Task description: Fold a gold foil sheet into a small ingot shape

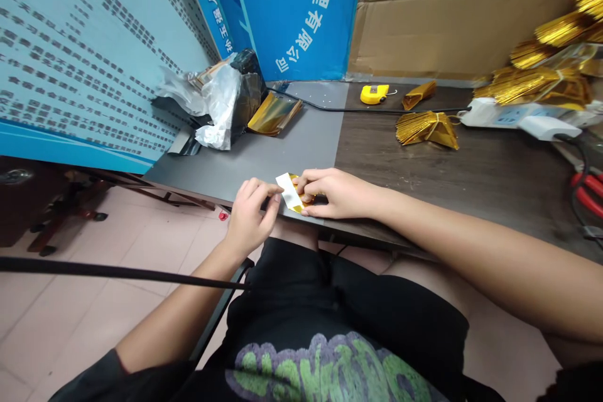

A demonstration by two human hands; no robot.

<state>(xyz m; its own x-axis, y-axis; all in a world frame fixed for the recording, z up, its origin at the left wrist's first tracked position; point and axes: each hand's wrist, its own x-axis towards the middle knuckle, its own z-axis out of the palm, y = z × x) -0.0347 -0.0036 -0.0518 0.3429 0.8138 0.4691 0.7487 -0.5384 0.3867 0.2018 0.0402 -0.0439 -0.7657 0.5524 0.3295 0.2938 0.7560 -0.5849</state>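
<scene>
A small sheet of gold foil paper (296, 208) with a white face (288, 191) showing lies at the table's front edge, between my hands. My left hand (250, 212) is at its left side, fingers curled, with the index fingertip and thumb closed at the white edge. From the right, my right hand (335, 193) holds the gold part down with bent fingers and thumb, covering some of it. Farther back on the left is a stack of gold foil sheets (274, 114). A tied bundle of folded gold foil (426, 129) and one folded gold piece (419, 95) lie to the right.
Plastic bags (221, 100) are heaped at the back left. A yellow tape measure (374, 94) sits near the cardboard wall (424, 19). A black cable runs to a white power strip (499, 114), with gold bundles piled over it. Red-handled pliers (588, 191) lie far right.
</scene>
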